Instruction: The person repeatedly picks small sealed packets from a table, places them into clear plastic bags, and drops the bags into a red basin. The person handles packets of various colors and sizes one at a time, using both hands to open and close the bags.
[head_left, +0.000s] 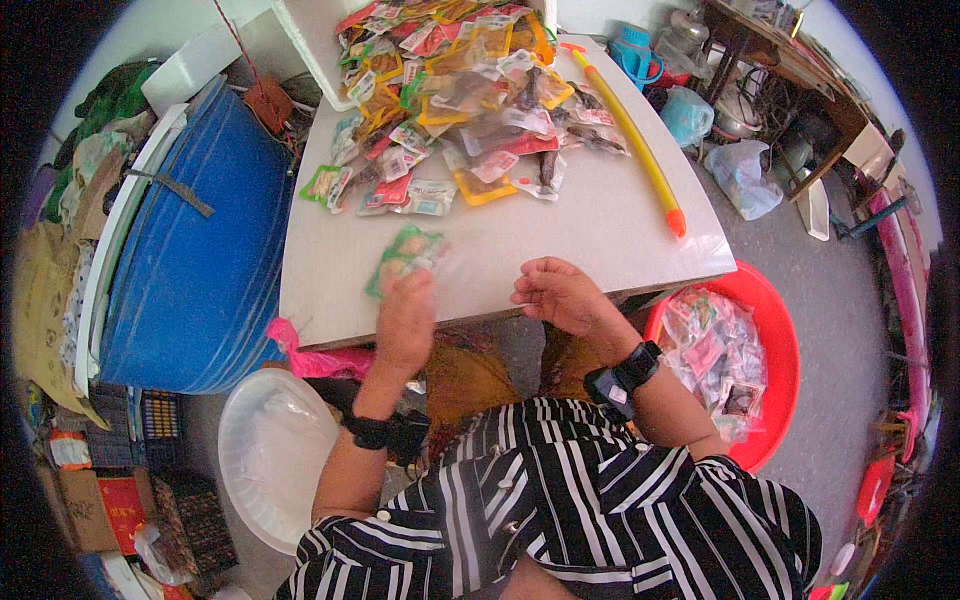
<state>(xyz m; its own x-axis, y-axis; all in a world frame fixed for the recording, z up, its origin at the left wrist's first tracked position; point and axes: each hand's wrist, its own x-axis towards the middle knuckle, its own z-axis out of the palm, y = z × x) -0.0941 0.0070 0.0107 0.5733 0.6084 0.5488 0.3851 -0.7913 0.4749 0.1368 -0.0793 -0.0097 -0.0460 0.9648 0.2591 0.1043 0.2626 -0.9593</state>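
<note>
My left hand (405, 322), blurred, grips a clear-and-green plastic snack packet (409, 251) above the near part of the white table (480, 247). Pale brown food shows inside the packet. My right hand (566, 296) hovers at the table's front edge, fingers loosely curled, with nothing visible in it. Beyond both hands spreads a large heap of sealed food packets (457, 90) with yellow, red, green and clear wrapping. Several packets, such as a yellow-edged one (480, 180), lie at the heap's near side.
A yellow tube with orange ends (637, 142) lies along the table's right side. On the floor at right, a red basin (784, 375) holds packets. To the left stand a blue barrel (202, 255) and a translucent white basin (277, 457). White foam board (311, 45) borders the heap.
</note>
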